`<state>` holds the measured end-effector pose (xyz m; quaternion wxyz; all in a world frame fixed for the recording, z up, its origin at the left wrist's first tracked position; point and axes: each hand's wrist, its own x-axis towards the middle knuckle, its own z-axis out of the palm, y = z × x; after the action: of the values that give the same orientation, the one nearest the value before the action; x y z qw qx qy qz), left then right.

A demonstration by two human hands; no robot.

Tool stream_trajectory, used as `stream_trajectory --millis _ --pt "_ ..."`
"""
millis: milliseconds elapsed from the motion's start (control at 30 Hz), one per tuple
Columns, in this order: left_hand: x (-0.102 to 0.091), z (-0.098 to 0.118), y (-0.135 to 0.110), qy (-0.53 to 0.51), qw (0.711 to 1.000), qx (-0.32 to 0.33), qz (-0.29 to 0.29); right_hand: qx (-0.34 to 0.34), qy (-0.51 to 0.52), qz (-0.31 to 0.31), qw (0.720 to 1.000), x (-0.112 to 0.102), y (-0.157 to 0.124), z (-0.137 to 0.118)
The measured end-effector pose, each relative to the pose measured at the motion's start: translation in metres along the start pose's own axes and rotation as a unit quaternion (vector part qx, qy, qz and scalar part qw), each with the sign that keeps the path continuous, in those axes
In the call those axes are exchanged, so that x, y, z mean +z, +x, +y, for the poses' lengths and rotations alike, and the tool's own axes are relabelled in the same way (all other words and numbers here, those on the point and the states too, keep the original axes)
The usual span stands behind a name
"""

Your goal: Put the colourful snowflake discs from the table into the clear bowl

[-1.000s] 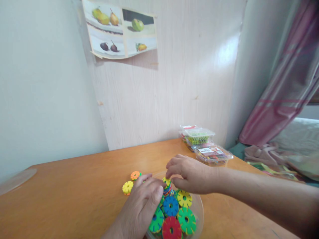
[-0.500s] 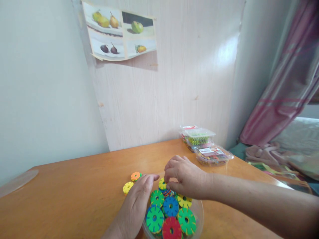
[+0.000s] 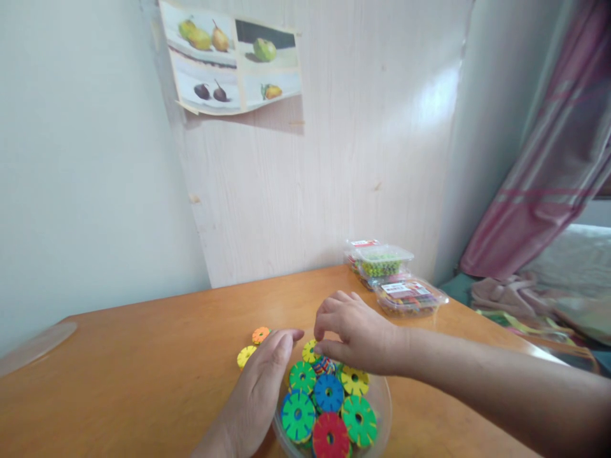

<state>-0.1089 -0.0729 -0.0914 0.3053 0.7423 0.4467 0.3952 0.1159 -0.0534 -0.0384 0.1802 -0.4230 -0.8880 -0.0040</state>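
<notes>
A round clear plastic container (image 3: 384,407) at the front holds stacks of notched plastic discs, with green, blue, yellow and red ones on top. My left hand (image 3: 260,388) lies along its left side, fingers stretched out and holding nothing. Over the container's far right rim, my right hand (image 3: 356,334) has curved fingers apart from the thumb, with no disc visible between them. Its thumb tip is beside a yellow disc (image 3: 310,351) at the back of the container; whether they touch I cannot tell. On the table left of it lie an orange disc (image 3: 260,335) and another yellow disc (image 3: 246,357).
Clear lidded boxes, one with green beads (image 3: 382,264) and one with a label (image 3: 410,296), stand at the table's back right. A translucent lid (image 3: 38,346) rests at the left edge. Fruit pictures (image 3: 233,60) hang on the wall; a pink curtain (image 3: 529,178) is at right.
My right hand has lifted slightly, and its fingers and thumb have spread a little from the yellow disc. My left hand has barely moved. The view has shifted slightly.
</notes>
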Motion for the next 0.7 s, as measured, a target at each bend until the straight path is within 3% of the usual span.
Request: stream_trajectory --millis 167,333,567,700 --pt "0.002 -0.002 0.002 -0.018 0.999 -0.027 0.002 0.049 0.026 0.054 0.997 -0.009 -0.007 0.011" --pt "0.0 0.003 0.003 -0.012 1.0 -0.026 0.01 0.103 0.095 0.111 0.984 0.0 -0.022 0.024" --pt "-0.006 0.006 0.006 -0.002 1.0 -0.002 0.022 0.243 0.23 0.173 0.926 0.028 -0.039 0.033" --pt "-0.009 0.008 0.007 -0.001 0.999 -0.011 0.048 0.224 0.279 0.182 0.916 0.034 -0.047 0.03"
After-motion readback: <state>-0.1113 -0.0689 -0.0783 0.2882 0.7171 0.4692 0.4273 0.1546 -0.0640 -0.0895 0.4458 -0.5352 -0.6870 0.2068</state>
